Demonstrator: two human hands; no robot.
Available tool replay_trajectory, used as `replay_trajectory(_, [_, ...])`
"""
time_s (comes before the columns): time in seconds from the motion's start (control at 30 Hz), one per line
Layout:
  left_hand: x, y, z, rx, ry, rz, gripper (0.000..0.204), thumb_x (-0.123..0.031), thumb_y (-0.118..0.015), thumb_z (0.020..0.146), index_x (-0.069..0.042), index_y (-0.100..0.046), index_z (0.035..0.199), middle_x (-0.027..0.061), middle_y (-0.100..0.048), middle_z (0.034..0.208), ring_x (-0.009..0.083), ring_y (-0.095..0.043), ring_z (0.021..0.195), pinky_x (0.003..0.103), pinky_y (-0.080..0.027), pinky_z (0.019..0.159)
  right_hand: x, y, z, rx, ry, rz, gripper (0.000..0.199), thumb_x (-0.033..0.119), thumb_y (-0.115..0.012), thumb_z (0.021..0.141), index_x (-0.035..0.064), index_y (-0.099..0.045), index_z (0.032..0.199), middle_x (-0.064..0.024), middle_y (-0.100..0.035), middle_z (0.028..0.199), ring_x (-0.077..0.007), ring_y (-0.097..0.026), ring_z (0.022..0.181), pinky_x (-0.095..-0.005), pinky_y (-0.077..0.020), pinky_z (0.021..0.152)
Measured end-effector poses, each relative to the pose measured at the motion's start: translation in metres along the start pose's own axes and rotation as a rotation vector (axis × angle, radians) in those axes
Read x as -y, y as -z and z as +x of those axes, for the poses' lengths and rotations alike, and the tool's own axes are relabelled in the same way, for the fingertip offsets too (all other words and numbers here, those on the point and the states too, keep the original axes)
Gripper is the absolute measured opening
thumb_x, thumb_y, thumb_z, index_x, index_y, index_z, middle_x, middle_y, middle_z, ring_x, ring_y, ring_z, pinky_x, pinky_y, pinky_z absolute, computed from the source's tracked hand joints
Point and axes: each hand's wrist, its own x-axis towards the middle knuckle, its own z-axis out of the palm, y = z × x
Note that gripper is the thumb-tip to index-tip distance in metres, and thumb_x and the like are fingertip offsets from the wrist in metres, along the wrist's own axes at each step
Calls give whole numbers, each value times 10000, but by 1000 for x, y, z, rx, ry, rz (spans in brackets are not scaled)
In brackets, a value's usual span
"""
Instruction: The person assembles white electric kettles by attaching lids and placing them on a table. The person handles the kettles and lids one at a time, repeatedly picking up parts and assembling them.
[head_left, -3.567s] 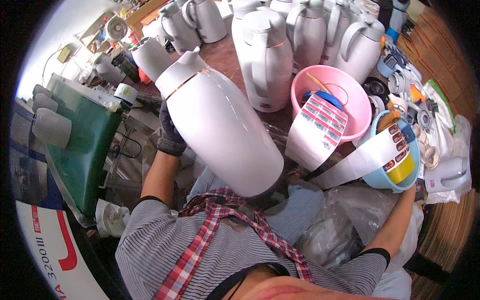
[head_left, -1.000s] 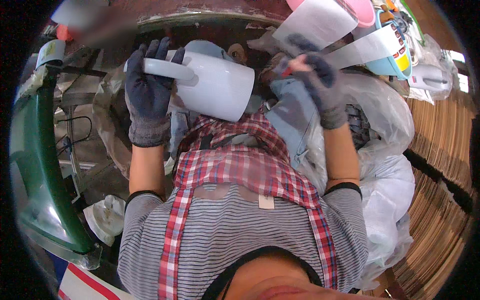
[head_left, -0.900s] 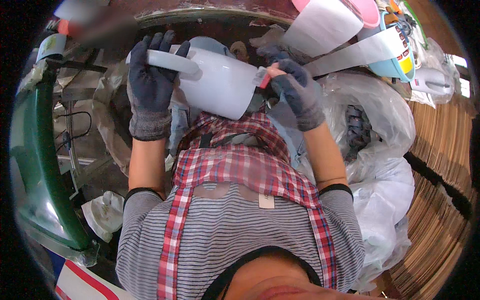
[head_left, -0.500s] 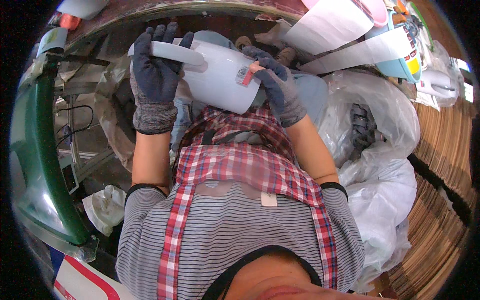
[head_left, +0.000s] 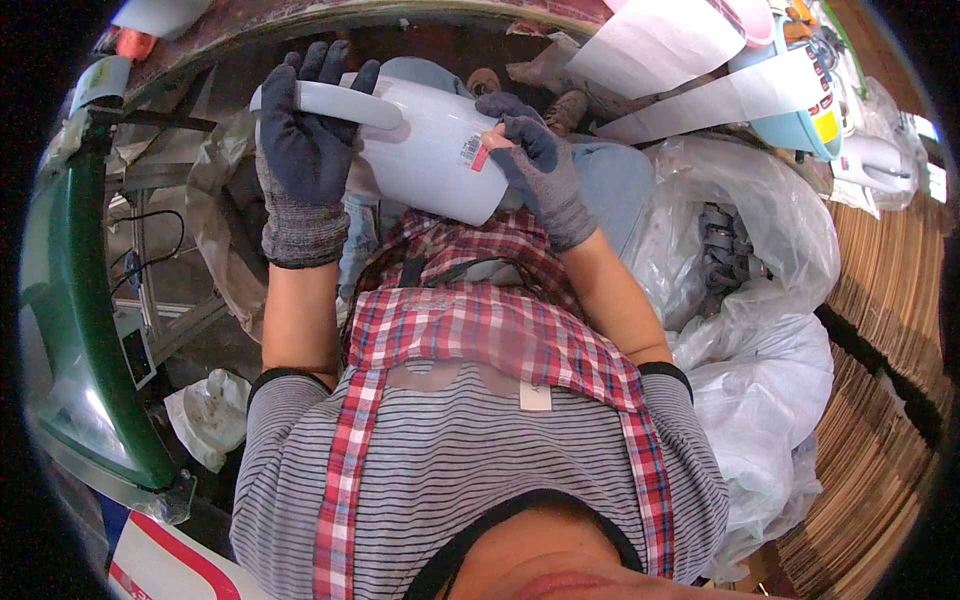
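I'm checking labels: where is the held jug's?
In the head view's upper middle, the label is on the jug near its base, at the thumb of the right hand.

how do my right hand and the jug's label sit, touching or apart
Touching: the head view shows your right hand with a bare fingertip on the red part of the label.

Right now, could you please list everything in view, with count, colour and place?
Jug: one, pale grey, upper centre, between hands
Label: one, white and red, on jug
Jug-like piece: one, pale grey, far right
Label strips: two, mostly white, upper right
Basins: two, pink and light blue, upper right
Casing: one, green, left
Plastic bags: several, clear or white, both sides
Stacked sheets: many, brown, far right
Apron: one, red-checked, centre
Left hand: one, dark-gloved, at handle
Right hand: one, dark-gloved, at label
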Motion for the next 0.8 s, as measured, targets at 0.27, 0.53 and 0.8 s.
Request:
replay_trajectory(0.27, [-36, 30, -19, 97, 205, 230, 352, -208, -551, 1001, -34, -513, 1305, 190, -527, 1372, 326, -491, 1313, 521, -399, 1128, -9, -11, -13, -71, 116, -101, 192, 85, -725, 872, -10, -598, 979, -137, -633, 1200, -177, -596, 1061, -307, -459, 948])
replay_trajectory(0.53, [-71, 81, -42, -83, -553, 1352, 433, -254, -566, 1008, 19, -519, 1342, 142, -601, 1272, 247, -571, 1148, 382, -467, 979, 14, -14, -11, -117, 107, 25, 346, 120, -677, 918, 16, -544, 1220, -108, -626, 1123, -176, -591, 1060, -327, -468, 962])
replay_trajectory(0.8, [-47, 143, 27, 38, -332, 1134, 439, -273, -478, 1037, 27, -511, 1356, 134, -599, 1284, 251, -585, 1128, 397, -478, 986, 126, 77, 1, 43, 365, -649, 473, 376, -663, 911, 73, -580, 1265, -215, -658, 1103, -365, -660, 1011, -438, -531, 869])
